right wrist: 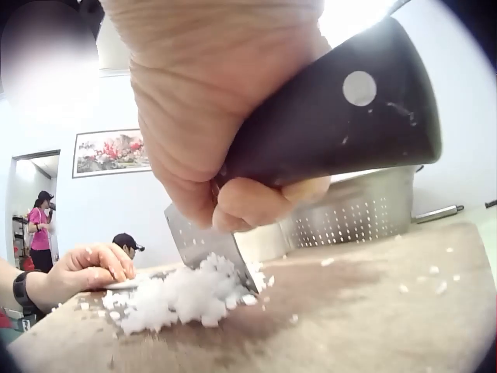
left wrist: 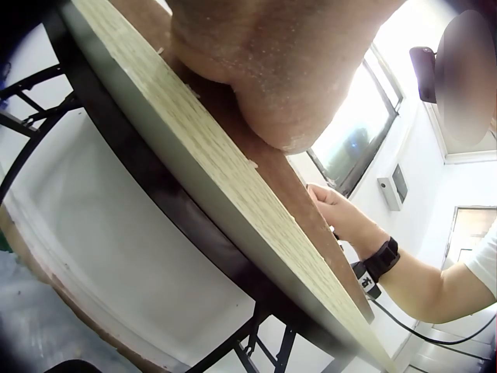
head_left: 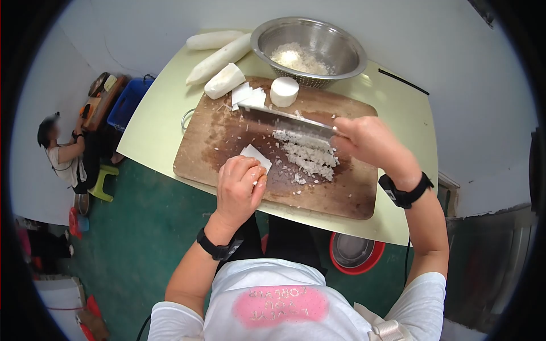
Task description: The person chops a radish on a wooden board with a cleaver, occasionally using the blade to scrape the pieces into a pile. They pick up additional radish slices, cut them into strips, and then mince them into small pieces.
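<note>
My right hand (head_left: 372, 142) grips a cleaver (head_left: 290, 122) by its black handle (right wrist: 334, 109). The blade stands across the board, just behind a heap of finely chopped white radish (head_left: 310, 159). At the board's near left, my left hand (head_left: 239, 184) holds a few thin radish slices (head_left: 259, 157) with curled fingers; their lower ends are hidden beneath it. More square slices (head_left: 248, 95) lie overlapping at the back of the wooden cutting board (head_left: 358, 199). Beside them are a short round radish chunk (head_left: 284, 92) and a longer cut piece (head_left: 224, 81).
A perforated steel colander (head_left: 350, 59) with chopped white bits stands behind the board. Two whole radishes (head_left: 219, 59) lie left of it on the pale table (head_left: 153, 136). Another person (head_left: 68, 150) sits at far left. A red basin (head_left: 372, 258) is on the floor.
</note>
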`<state>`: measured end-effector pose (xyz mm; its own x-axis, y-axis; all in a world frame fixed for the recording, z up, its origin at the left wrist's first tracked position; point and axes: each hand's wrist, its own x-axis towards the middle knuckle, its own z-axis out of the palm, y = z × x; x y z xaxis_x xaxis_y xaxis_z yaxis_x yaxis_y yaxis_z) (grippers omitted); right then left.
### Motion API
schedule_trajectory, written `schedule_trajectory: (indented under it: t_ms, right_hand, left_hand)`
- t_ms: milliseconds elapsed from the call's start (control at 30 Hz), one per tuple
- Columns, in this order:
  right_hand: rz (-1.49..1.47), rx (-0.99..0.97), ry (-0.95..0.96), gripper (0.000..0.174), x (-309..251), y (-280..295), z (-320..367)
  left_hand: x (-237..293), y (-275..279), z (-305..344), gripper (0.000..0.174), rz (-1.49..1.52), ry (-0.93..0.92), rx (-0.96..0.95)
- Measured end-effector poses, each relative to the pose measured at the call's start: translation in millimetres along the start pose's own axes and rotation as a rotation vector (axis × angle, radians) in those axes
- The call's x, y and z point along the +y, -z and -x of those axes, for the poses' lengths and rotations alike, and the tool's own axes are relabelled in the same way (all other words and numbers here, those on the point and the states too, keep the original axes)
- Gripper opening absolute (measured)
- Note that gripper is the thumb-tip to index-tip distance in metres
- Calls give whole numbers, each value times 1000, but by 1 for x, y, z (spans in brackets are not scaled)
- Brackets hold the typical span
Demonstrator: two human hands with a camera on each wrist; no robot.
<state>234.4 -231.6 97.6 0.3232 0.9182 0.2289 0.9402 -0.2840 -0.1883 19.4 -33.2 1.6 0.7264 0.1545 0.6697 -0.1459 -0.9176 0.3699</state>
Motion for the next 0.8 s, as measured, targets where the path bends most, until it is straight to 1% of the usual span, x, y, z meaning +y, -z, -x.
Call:
schedule_trajectory:
  t_ms: [33,100,133,200,333,400,467,533,667,767,800]
  right_hand:
    - [7,5,-1,19,2,-1,1]
    - [28,-99,-32,19,5,-3,1]
    - [29,-101,-26,19,5,-2,1]
    - [-62,-54,-12,19,6,-2,1]
    - [-107,-39,27,18,-5,0,4]
    - [-57,-125,-8,18,-6,-2,3]
    - [-51,-109,1,17,-5,2,2]
    - [-75,3,-21,18,-2,5,2]
    - [-2,-58,-23,18,12,-2,3]
    - [-11,-67,-6,19,5,0,5]
    - [-59,-48,-6,20,-1,4,6]
  left_hand:
    - [0,0,-1,17,2,7,-1]
    - [-1,0,-3,17,6,2,9]
    - [0,0,-2,17,10,7,4]
    - [0,1,-3,17,1,2,7]
    - [1,1,-2,17,-9,4,7]
    - [0,-1,-2,17,-1,-1,11]
    - [-2,0,-3,17,0,2,8]
    - [0,1,-3,16,0,-11,10]
    - [-1,-1,-3,16,10,8,13]
    - [0,0,-2,15,15,9,13]
    - [0,0,-3,16,3,3,17]
